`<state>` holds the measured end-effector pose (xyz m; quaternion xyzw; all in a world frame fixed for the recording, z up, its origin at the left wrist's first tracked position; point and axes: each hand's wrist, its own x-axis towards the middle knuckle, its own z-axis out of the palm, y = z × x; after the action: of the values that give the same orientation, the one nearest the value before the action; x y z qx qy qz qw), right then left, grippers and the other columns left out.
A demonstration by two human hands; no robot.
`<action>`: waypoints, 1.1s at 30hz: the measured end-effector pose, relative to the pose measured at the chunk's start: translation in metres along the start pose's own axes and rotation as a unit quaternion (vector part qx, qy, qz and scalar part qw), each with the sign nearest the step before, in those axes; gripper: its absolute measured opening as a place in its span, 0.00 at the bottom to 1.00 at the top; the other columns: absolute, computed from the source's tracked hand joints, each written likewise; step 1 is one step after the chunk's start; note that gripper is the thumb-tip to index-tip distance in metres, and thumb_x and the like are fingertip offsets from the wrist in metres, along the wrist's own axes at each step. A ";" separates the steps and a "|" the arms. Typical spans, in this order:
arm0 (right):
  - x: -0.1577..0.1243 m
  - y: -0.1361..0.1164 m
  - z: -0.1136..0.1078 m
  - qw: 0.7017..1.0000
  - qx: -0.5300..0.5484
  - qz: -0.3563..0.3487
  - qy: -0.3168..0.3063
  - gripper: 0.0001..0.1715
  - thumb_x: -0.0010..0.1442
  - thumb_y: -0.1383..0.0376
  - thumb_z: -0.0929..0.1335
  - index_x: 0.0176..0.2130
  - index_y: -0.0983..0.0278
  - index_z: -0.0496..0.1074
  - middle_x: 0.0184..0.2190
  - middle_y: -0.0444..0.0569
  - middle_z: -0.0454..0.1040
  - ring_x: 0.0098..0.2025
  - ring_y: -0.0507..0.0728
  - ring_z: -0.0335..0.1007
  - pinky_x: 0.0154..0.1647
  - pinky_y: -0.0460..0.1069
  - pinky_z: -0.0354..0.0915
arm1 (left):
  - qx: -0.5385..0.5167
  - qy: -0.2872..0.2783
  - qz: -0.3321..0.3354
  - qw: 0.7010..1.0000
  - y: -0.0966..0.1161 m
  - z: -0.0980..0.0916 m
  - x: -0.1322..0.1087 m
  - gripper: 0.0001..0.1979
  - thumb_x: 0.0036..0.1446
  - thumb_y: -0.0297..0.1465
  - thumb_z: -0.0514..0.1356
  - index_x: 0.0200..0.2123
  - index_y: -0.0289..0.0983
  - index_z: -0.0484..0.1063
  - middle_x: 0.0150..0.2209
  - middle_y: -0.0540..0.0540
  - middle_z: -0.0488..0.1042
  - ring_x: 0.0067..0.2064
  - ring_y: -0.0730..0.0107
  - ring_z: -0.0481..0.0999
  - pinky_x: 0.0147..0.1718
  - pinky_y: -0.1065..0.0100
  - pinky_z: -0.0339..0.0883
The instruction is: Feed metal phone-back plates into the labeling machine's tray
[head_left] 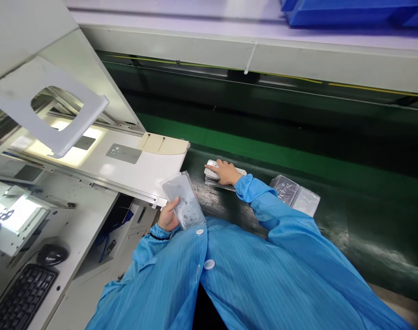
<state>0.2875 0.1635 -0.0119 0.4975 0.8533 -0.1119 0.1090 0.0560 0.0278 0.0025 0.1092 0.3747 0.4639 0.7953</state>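
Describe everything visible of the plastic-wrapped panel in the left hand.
The plastic-wrapped panel is flat, greyish and roughly rectangular, in what looks like clear, glossy, creased film. Round marks cluster near its end by the blue coat; whether they are holes is unclear. It slants beside the white platform. The left hand grips its left edge, thumb over the face.

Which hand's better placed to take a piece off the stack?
Probably the right hand: it's on top of the stack, while the left hand holds a clear packet.
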 end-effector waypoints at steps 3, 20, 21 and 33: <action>0.005 -0.006 0.002 1.000 0.015 0.003 0.004 0.43 0.48 0.67 0.72 0.60 0.55 0.57 0.54 0.63 0.61 0.49 0.70 0.64 0.46 0.61 0.61 | -0.011 0.004 0.004 1.000 0.000 0.000 -0.001 0.25 0.45 0.35 0.63 0.48 0.33 0.70 0.44 0.37 0.76 0.54 0.46 0.69 0.54 0.47 0.58; -0.061 -0.060 -0.006 0.854 0.447 -0.013 0.265 0.14 0.60 0.60 0.64 0.42 0.63 0.73 0.36 0.50 0.75 0.33 0.56 0.70 0.35 0.52 0.67 | 0.028 -0.015 0.031 0.999 -0.001 0.007 -0.002 0.18 0.47 0.36 0.62 0.41 0.31 0.74 0.41 0.37 0.78 0.52 0.47 0.71 0.54 0.49 0.58; -0.058 -0.065 -0.014 0.844 0.467 -0.013 0.263 0.16 0.59 0.59 0.64 0.45 0.63 0.72 0.37 0.50 0.75 0.30 0.54 0.68 0.32 0.50 0.67 | 0.042 -0.017 0.030 0.999 -0.001 0.009 -0.001 0.19 0.47 0.36 0.63 0.41 0.30 0.74 0.40 0.37 0.78 0.51 0.47 0.72 0.53 0.49 0.59; -0.067 -0.065 -0.051 0.838 0.449 -0.123 0.285 0.11 0.60 0.60 0.65 0.34 0.63 0.74 0.31 0.48 0.75 0.31 0.54 0.71 0.32 0.49 0.68 | 0.301 -0.107 0.026 0.947 0.000 0.009 0.023 0.16 0.37 0.30 0.69 0.33 0.31 0.75 0.32 0.42 0.78 0.35 0.62 0.76 0.41 0.59 0.67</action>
<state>0.2588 0.0919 0.0618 0.3926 0.7569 -0.3485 -0.3894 0.0687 0.0487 -0.0027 0.4025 0.4069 0.3355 0.7482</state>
